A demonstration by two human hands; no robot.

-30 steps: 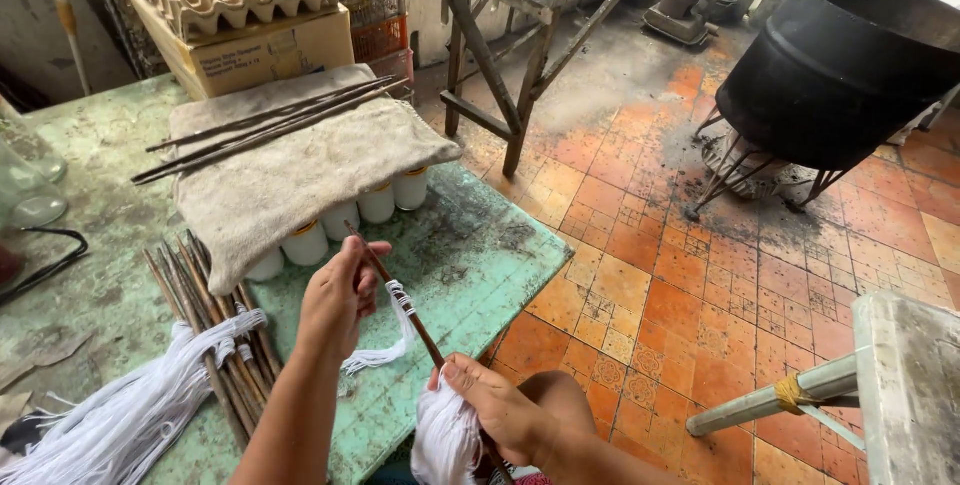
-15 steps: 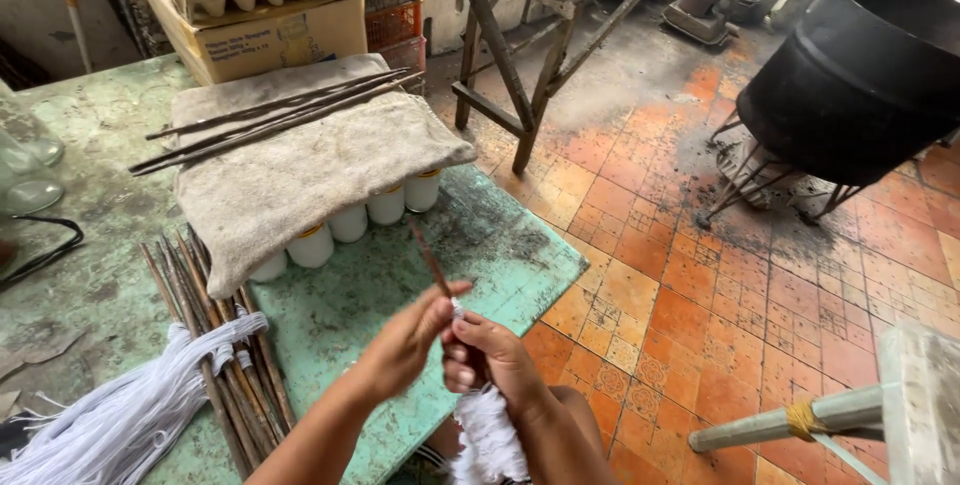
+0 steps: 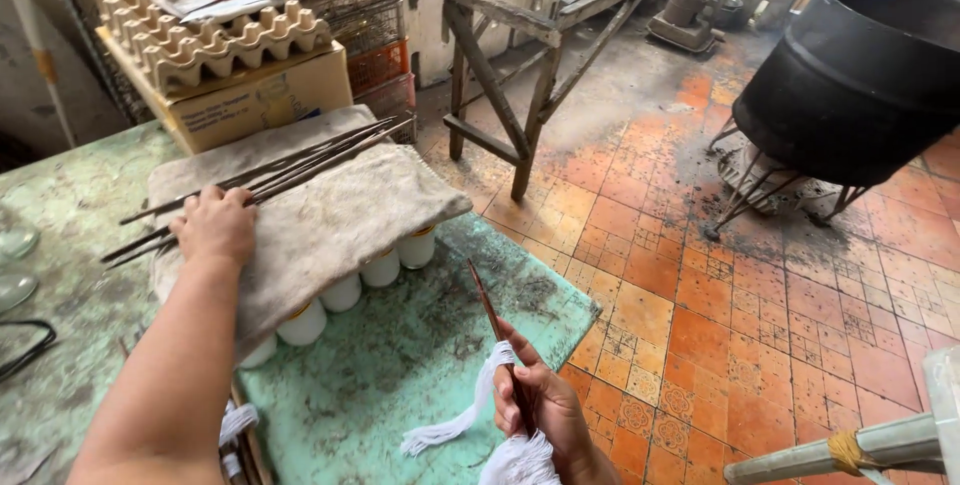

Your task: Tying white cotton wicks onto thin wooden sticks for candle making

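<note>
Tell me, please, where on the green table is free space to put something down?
Free: the green table between the white jars and right hand; also the far-left part. Crowded: the cloth, where the left hand rests on the sticks.

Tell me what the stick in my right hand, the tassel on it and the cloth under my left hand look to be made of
The stick looks like dark reddish-brown wood or cane, thin and matte, though coated metal can't be excluded. The tassel looks like white cotton string: soft, frayed strands. The cloth looks like coarse beige woven fabric, stained and sagging at its edges. The right hand grips the stick; the left hand rests on the cloth.
</note>
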